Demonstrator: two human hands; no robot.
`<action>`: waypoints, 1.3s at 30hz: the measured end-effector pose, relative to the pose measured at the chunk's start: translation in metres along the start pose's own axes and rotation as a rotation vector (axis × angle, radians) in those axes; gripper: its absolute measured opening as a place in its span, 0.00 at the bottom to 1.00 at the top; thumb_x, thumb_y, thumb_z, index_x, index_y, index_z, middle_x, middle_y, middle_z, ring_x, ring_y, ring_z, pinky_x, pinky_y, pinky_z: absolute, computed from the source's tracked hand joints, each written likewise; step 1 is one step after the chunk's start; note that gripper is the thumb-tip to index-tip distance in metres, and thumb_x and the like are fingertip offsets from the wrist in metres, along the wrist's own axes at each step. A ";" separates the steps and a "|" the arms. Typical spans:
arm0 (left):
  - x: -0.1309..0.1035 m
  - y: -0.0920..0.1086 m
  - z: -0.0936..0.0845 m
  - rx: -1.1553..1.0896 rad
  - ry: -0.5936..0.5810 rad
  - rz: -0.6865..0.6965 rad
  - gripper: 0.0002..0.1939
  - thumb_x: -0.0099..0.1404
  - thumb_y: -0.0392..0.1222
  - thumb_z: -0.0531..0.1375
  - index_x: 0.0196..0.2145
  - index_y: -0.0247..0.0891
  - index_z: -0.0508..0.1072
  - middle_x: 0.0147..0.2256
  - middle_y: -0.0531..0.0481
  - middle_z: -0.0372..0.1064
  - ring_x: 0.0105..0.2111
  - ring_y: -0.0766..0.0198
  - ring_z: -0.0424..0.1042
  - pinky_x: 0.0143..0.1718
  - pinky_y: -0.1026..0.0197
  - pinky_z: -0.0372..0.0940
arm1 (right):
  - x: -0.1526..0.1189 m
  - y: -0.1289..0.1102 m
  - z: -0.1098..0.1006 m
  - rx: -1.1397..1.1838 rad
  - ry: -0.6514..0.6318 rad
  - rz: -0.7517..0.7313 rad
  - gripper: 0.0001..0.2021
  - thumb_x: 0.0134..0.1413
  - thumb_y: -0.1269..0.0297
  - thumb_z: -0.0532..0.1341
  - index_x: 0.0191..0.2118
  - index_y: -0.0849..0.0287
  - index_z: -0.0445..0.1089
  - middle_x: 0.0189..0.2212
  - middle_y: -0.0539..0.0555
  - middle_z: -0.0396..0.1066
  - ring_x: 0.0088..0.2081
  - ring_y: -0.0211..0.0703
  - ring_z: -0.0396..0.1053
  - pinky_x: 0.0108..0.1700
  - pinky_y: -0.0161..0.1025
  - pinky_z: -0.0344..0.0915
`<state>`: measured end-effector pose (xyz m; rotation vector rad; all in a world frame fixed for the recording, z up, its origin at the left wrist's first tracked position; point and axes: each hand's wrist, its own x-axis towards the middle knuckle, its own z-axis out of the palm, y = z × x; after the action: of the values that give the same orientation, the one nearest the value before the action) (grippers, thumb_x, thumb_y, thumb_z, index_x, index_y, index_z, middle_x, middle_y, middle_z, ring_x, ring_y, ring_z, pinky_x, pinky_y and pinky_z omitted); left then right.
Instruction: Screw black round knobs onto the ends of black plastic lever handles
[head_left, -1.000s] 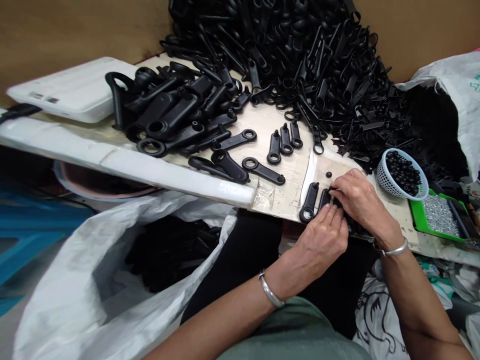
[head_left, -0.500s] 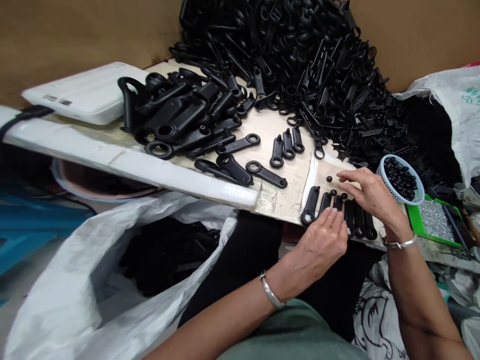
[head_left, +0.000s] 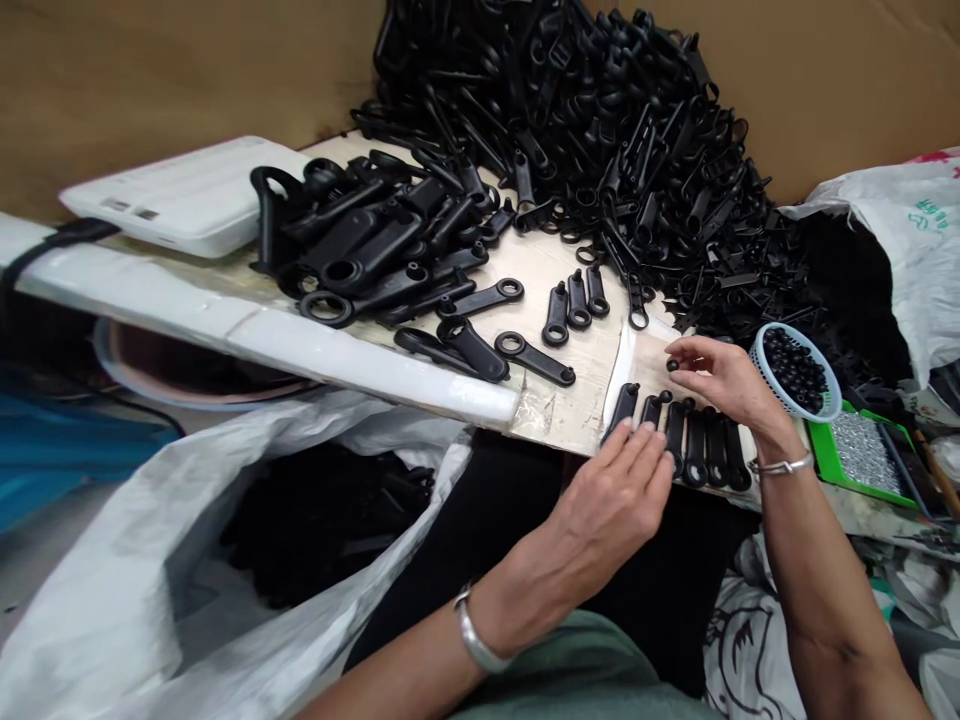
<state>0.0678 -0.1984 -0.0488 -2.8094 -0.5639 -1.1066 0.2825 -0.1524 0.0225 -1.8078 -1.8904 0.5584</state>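
In the head view a small black ball [head_left: 672,366] is pinched between the thumb and forefinger of my right hand [head_left: 724,378], just above the work surface. Below it lies a row of black plastic crank arms [head_left: 696,445], each with a ring at the near end and a peg at the far end. Some pegs at the row's left carry a round black knob [head_left: 665,397]. My left hand [head_left: 619,490] lies with fingers stretched over the near ends of the leftmost crank arms [head_left: 624,402]; its thumb is hidden.
A blue basket of black balls [head_left: 795,370] and a green tray of small metal pieces [head_left: 862,455] stand at right. Behind rises a large heap of black parts [head_left: 555,110]. A white device [head_left: 187,195] sits at left, above an open white sack [head_left: 142,560].
My right thumb and forefinger have closed on the small black ball, which lay on the surface before. My left hand has shifted left along the row to the leftmost crank arms.
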 end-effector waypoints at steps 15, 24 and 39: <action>-0.011 -0.015 -0.001 0.045 -0.110 -0.101 0.16 0.66 0.25 0.53 0.50 0.21 0.72 0.53 0.31 0.72 0.54 0.50 0.72 0.59 0.49 0.65 | -0.028 -0.026 0.001 -0.030 0.057 -0.125 0.08 0.57 0.64 0.63 0.42 0.56 0.76 0.39 0.54 0.77 0.41 0.46 0.73 0.48 0.45 0.69; -0.011 -0.012 -0.001 0.023 -0.118 -0.164 0.15 0.67 0.26 0.55 0.50 0.24 0.72 0.53 0.33 0.72 0.55 0.52 0.72 0.61 0.51 0.64 | -0.015 -0.030 0.025 -0.442 -0.018 -0.360 0.10 0.63 0.68 0.57 0.44 0.59 0.76 0.39 0.58 0.78 0.40 0.48 0.68 0.44 0.46 0.68; -0.002 -0.009 -0.013 0.143 -0.175 -0.156 0.16 0.71 0.30 0.50 0.50 0.25 0.74 0.51 0.37 0.74 0.56 0.56 0.71 0.62 0.55 0.59 | -0.014 -0.026 0.024 -0.624 -0.030 -0.564 0.15 0.60 0.77 0.51 0.42 0.55 0.72 0.31 0.57 0.71 0.35 0.52 0.63 0.38 0.46 0.60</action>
<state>0.0548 -0.1937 -0.0410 -2.7927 -0.8547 -0.8087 0.2474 -0.1668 0.0172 -1.4519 -2.6454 -0.2319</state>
